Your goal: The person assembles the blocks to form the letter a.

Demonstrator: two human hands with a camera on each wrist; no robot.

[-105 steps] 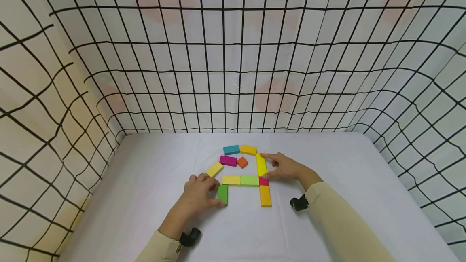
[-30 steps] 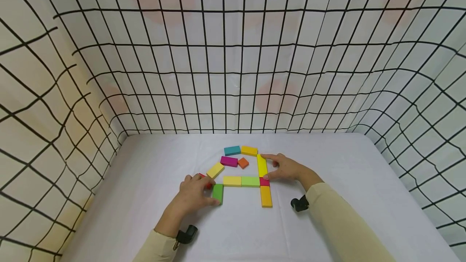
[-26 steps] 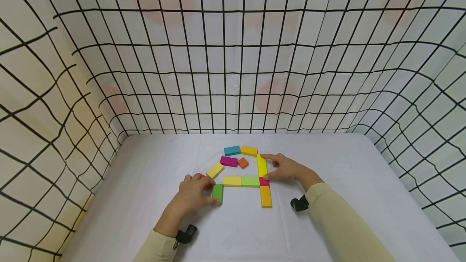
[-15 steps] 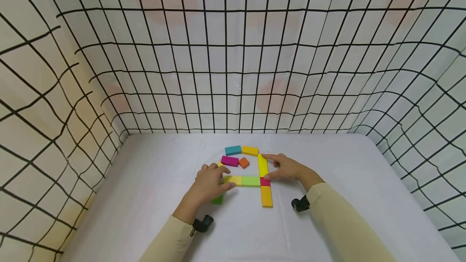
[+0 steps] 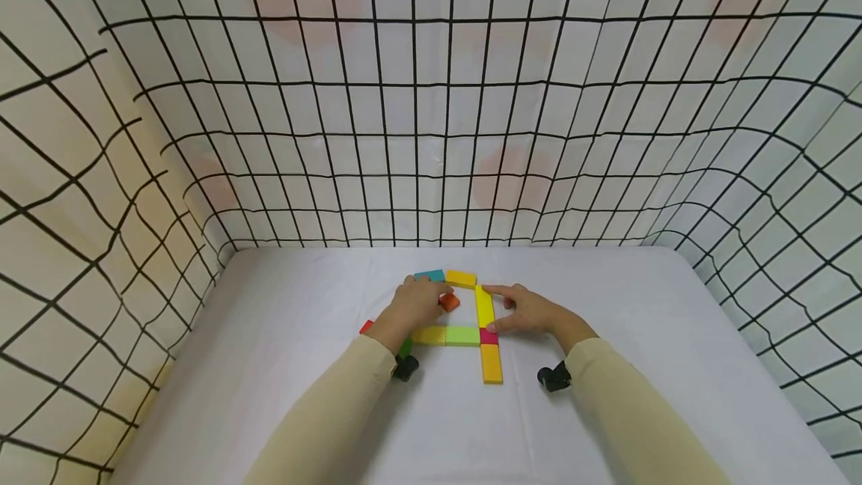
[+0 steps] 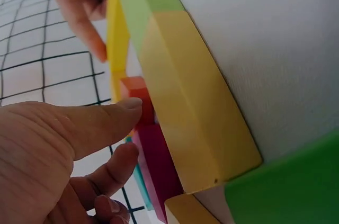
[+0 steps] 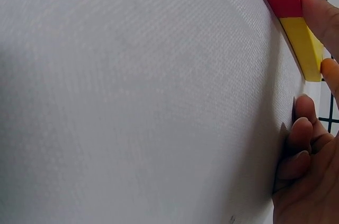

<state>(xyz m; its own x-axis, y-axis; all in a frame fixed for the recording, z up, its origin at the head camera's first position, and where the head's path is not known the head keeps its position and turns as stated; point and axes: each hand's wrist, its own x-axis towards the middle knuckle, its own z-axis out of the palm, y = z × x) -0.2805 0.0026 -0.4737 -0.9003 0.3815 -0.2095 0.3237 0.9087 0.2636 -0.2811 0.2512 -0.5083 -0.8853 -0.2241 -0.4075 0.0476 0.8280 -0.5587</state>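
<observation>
My left hand [image 5: 412, 307] reaches over the far part of the block layout. In the left wrist view its thumb overlaps an orange block [image 6: 139, 95], and the index fingertip lies beside a magenta block [image 6: 159, 163]; contact with either is unclear. The head view has the magenta block covered by that hand. With index finger at the far end and thumb at the near end, my right hand [image 5: 532, 313] holds a bright yellow block [image 5: 485, 307]. Its thumb also touches a pinkish-red block [image 5: 488, 336] adjoining that one.
Pale yellow [image 5: 429, 336] and lime [image 5: 462, 336] blocks form a row toward the pinkish-red one. An amber block [image 5: 491, 365] is nearest me. Teal [image 5: 431, 275] and golden [image 5: 461, 279] blocks lie behind. Green [image 5: 405, 348] and red [image 5: 367, 326] blocks are at left. Black mesh [image 5: 431, 133] surrounds the table.
My left hand shifted the green block slightly left, let it go, then moved away over the pale yellow block to the orange and magenta ones. The right hand stays in place.
</observation>
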